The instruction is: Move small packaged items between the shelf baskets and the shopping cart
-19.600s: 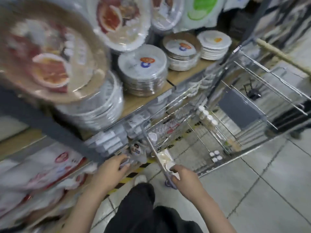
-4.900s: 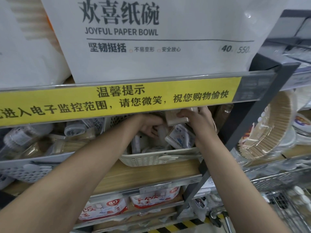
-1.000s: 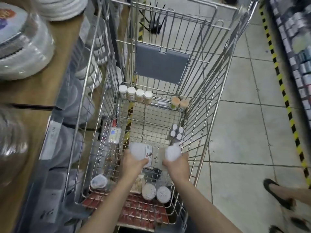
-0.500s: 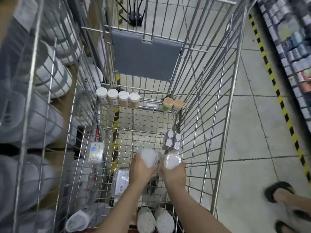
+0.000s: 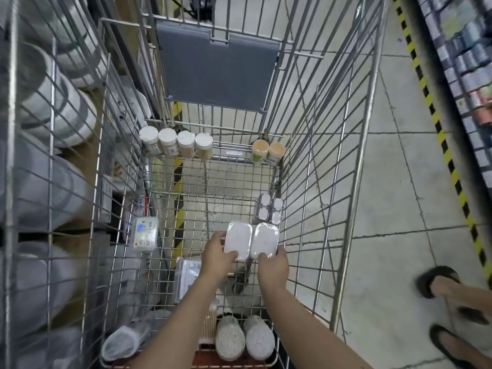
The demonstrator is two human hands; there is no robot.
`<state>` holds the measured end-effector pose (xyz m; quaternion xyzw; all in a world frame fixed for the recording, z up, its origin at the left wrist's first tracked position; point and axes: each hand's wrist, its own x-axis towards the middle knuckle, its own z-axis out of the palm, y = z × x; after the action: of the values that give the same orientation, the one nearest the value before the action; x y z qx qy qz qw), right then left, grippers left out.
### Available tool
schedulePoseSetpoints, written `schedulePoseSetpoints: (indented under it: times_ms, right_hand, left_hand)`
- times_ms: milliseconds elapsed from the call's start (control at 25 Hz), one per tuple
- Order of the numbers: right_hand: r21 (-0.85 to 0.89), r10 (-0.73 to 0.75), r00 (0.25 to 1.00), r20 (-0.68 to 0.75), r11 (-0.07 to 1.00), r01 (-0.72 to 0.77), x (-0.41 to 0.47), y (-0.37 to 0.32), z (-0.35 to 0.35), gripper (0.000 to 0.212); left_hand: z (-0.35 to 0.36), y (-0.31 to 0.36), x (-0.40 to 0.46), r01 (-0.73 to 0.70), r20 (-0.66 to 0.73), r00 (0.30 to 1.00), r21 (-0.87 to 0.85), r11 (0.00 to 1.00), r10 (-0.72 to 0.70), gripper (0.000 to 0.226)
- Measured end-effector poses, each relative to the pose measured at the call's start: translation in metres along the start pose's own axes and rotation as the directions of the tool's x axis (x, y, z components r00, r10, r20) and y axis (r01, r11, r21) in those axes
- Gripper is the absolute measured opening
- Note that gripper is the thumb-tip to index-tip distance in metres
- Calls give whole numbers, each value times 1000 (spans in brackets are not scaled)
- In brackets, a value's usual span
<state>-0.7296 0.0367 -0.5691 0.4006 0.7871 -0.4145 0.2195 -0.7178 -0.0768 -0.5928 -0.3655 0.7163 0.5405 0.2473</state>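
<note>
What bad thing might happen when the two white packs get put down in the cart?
The white packs are held low over the cart floor, which is open wire, so a tilted pack might catch in a gap. They sit close behind the small white boxes by the right wall and may bump them. The left hand and right hand each hold one.

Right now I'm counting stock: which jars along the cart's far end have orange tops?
The two jars in the far right corner; the four jars toward the left of that row have white lids.
</note>
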Motion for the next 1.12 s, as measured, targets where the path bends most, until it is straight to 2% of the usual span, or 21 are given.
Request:
schedulePoseSetpoints:
  times_ms: [280,440,520,640,760,880,960,1120]
  right_hand:
    - [-103,-71,997,-24,992,68,-11,1,2,40]
    - [-281,-117,984,134,948,151,-34,-3,-22,44]
    - [-403,-177,946,272,872,279,-53,-8,-46,38]
    - [-508,-275,810,518,663,550,-92,-19,-82,38]
    - [-536,-337,604,722,281,797,-134,-25,-118,33]
    - [-470,-373,426,825,-34,882,-166,-19,-158,30]
    - [-406,-396,318,862,-161,900,-180,-17,-182,30]
    - [-254,-382,137,914,-275,927,-206,-11,-225,33]
  left_hand:
    - [3,0,-5,-35,62,997,-10,999,36,59]
    - [-17,-2,-33,29,44,999,45,999,-31,52]
    - [-35,-2,-60,59,37,997,80,995,-63,42]
    - [-66,-4,-116,66,25,997,190,980,-72,37]
    - [-93,-8,-188,21,-58,998,286,958,-4,34]
    - [-99,-9,-268,-2,-183,981,319,948,63,28]
    - [-89,-10,-316,-16,-280,954,315,949,109,29]
    - [-49,-17,-408,-18,-489,861,247,969,141,25]
